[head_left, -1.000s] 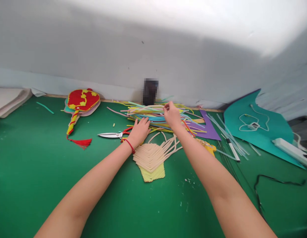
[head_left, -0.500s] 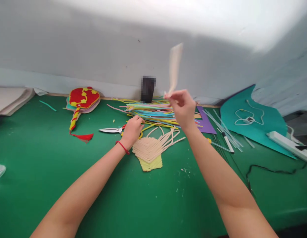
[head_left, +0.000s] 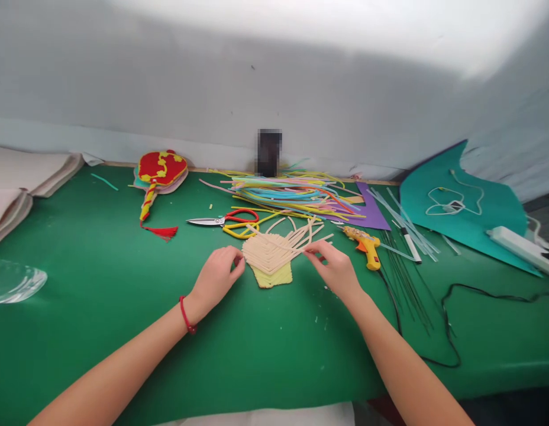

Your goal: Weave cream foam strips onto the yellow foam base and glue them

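Observation:
A cream braided piece of pipe cleaners (head_left: 269, 253), with loose ends fanning out to the upper right, lies over a yellow panel (head_left: 274, 278) on the table. Between the fingertips of my right hand (head_left: 336, 269) is the end of a cream pipe cleaner (head_left: 283, 241), which slants across the braid. My left hand (head_left: 219, 272), with a red cord bracelet at its wrist, is closed at the braid's left edge; what its fingertips hold is hidden. Just behind the braid lie scissors (head_left: 223, 221) with red and yellow handles.
Behind is a heap of coloured pipe cleaners (head_left: 283, 195). On the right lie a yellow glue gun (head_left: 367, 245) with a black cable, clear glue sticks (head_left: 416, 231), a marker (head_left: 410, 245) and a teal sheet (head_left: 496, 207). A red fan-shaped craft (head_left: 161, 168) and clear container (head_left: 17, 281) are left.
My right hand has come down from above the heap to the braid's right side, bringing the pale strip down. My left hand has moved from the scissors' handles to the braid's left edge.

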{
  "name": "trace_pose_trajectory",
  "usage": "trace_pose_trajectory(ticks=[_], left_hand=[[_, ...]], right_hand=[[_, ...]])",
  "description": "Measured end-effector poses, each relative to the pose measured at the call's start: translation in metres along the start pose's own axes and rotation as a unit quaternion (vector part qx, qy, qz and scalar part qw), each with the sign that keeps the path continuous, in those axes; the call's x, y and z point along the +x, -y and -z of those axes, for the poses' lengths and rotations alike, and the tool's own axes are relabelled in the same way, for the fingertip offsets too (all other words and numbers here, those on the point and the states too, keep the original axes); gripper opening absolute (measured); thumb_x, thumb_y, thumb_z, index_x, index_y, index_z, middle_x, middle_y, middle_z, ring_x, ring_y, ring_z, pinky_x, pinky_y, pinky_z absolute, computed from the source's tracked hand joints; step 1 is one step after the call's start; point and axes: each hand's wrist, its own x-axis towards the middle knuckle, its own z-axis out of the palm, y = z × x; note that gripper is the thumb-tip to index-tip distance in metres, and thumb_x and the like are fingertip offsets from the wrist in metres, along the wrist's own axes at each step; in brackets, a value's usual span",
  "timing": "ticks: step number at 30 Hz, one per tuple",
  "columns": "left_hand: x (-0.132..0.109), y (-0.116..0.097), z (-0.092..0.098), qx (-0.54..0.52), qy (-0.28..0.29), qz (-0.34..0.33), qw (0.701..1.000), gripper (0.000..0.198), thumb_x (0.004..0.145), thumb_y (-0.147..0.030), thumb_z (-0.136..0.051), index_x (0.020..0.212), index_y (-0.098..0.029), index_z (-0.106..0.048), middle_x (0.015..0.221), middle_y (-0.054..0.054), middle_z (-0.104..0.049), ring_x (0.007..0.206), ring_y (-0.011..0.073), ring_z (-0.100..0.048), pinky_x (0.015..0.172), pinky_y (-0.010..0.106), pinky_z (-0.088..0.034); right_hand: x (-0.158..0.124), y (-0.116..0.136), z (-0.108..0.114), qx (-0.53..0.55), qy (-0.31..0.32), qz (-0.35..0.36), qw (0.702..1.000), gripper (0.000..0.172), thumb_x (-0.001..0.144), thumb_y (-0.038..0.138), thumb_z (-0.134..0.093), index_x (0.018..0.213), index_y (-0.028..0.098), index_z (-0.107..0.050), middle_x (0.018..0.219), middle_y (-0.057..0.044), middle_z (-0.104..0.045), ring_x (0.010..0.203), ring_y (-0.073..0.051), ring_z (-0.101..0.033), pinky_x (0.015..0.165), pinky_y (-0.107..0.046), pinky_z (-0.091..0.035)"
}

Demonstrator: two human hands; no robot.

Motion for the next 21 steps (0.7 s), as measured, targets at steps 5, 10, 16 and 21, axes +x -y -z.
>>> trace_pose_trajectory(ticks=[5,10,16,21], left_hand=[[-0.001,0.012,-0.003,-0.018,0.0,0.055,0.998,0.014,0.09,-0.026,-0.045,0.081,-0.02,-0.054,0.079,0.003,-0.063,0.076,0.0192,-0.059,0.074,0.034,-0.047],[0.0,0.026,-0.001,-0.023,0.008,0.085,0.996,0.014,0.089,-0.03,-0.048,0.084,-0.02,-0.056,0.083,0.003,-0.064,0.08,0.0198,-0.059,0.076,0.034,-0.047],[-0.001,0.033,0.0,-0.018,0.028,0.084,0.996,0.016,0.089,-0.032,-0.046,0.087,-0.02,-0.058,0.085,0.004,-0.065,0.082,0.0206,-0.059,0.078,0.035,-0.047],[-0.001,0.031,0.001,-0.007,0.03,0.076,0.997,0.015,0.089,-0.032,-0.046,0.085,-0.021,-0.056,0.084,0.004,-0.064,0.082,0.0209,-0.059,0.077,0.035,-0.047]], right_hand=[[-0.007,-0.022,0.004,-0.005,-0.034,-0.054,0.998,0.016,0.092,0.034,-0.051,0.087,0.022,-0.061,0.084,-0.003,-0.066,0.07,-0.014,-0.061,0.06,-0.025,-0.048],[-0.01,-0.036,0.013,-0.074,-0.027,-0.087,0.993,0.026,0.092,0.042,-0.048,0.085,0.021,-0.062,0.076,-0.002,-0.063,0.058,-0.013,-0.052,0.057,-0.026,-0.042],[-0.014,-0.041,0.018,-0.196,-0.06,-0.136,0.969,0.037,0.093,0.049,-0.044,0.083,0.02,-0.065,0.079,-0.004,-0.063,0.054,-0.012,-0.049,0.054,-0.027,-0.038],[-0.014,-0.031,0.002,-0.19,-0.085,-0.09,0.974,0.026,0.092,0.041,-0.05,0.102,0.023,-0.067,0.097,-0.008,-0.063,0.072,-0.018,-0.06,0.062,-0.031,-0.048]])
